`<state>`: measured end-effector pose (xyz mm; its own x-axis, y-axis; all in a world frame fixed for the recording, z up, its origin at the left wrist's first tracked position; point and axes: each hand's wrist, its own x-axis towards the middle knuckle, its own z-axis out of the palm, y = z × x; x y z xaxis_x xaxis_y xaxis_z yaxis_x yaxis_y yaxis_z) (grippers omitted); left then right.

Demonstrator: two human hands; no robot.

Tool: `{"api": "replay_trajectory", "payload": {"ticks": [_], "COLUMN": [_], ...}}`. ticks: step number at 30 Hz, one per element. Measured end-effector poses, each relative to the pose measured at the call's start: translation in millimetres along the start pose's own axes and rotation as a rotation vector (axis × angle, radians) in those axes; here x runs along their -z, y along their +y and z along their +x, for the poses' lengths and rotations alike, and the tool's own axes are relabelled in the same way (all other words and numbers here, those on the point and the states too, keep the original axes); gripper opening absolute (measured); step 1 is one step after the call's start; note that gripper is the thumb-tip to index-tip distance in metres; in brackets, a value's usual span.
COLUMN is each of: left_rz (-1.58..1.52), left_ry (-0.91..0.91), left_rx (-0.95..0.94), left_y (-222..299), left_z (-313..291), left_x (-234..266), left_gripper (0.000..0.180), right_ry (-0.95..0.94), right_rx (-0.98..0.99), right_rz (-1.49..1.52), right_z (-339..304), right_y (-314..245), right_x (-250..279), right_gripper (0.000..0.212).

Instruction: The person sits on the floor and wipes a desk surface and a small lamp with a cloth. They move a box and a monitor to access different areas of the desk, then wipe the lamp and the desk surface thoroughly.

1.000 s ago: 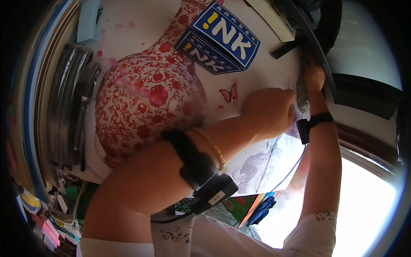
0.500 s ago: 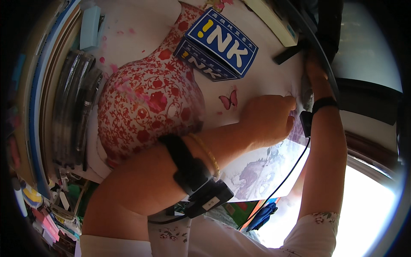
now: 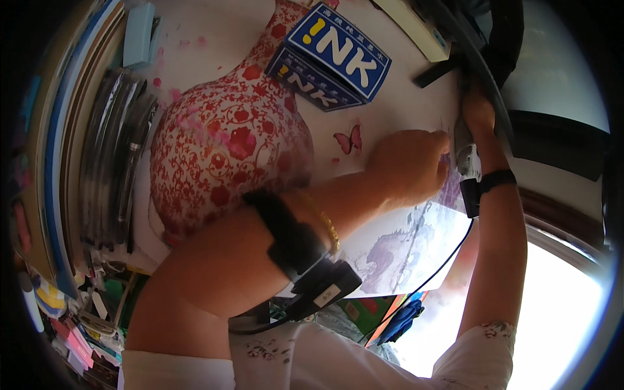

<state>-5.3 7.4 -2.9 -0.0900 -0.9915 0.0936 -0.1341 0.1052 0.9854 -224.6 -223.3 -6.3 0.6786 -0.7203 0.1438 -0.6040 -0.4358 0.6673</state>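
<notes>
Red-and-white patterned vase (image 3: pixel 227 143) lies on white desk (image 3: pixel 208 39); blue box (image 3: pixel 335 55) beside vase neck, butterfly sticker (image 3: pixel 348 140) below box. I see left hand (image 3: pixel 409 166) curled, pressing printed paper sheet (image 3: pixel 403 247) at desk edge. Right hand (image 3: pixel 474 114) clamped on grey tool (image 3: pixel 465 153) touching sheet's far edge. Pens (image 3: pixel 110 162) stacked at left.

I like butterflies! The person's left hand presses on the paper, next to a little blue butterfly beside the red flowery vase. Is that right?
Not quite. The butterfly is pink, not blue, as the head view shows. The left hand does press on the paper, beside the red flowery vase.
</notes>
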Motion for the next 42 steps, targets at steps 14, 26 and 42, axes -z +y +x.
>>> {"api": "replay_trajectory", "payload": {"ticks": [14, 26, 42], "left_rz": [0.015, 0.001, -0.027], "left_ry": [0.046, 0.102, 0.092], "left_rx": [-0.009, -0.087, -0.079], "left_y": [-3, -9, -9], "left_z": [0, 2, 1], "left_x": [-3, -10, -11], "left_gripper": [0.021, 0.019, 0.021], "right_ry": [-0.631, 0.115, 0.302], "right_rx": [-0.699, -0.999, -1.025], "right_rz": [0.959, 1.791, 1.920], "right_z": [-118, -171, -125], "right_y": [17, 15, 62], "right_x": [115, 143, 167], "right_gripper": [0.021, 0.025, 0.038]}}
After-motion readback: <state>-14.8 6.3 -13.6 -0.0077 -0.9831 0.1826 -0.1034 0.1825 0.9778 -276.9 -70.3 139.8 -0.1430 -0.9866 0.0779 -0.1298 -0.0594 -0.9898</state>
